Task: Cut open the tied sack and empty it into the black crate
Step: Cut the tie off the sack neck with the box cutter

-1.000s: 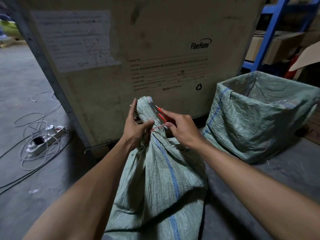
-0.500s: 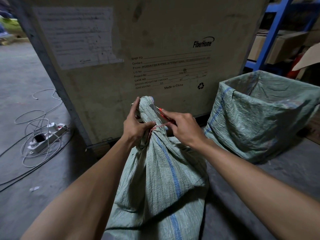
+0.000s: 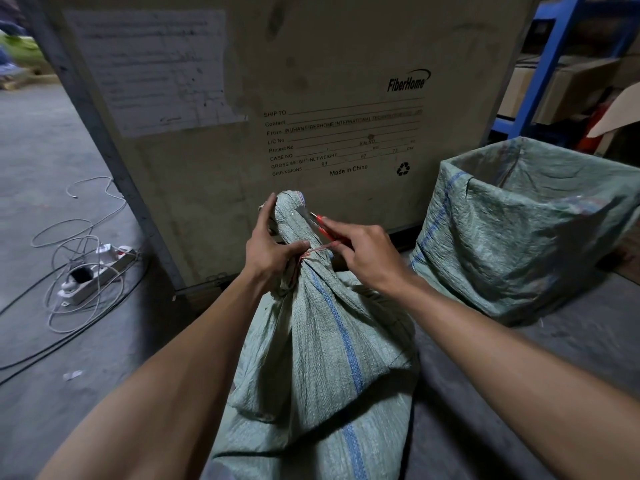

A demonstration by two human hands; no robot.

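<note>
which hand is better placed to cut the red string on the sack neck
Probably the right hand: it already holds the red-handled cutter, blade resting on the sack just above the red string. The left hand grips the neck, steadying it.

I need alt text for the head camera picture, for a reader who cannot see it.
A person's left hand grips the tied neck of a green woven sack, while the right hand holds a red-handled cutter at the red string. Behind stands a large FiberHome shipping case; an open sack-lined container is on the right.
</note>
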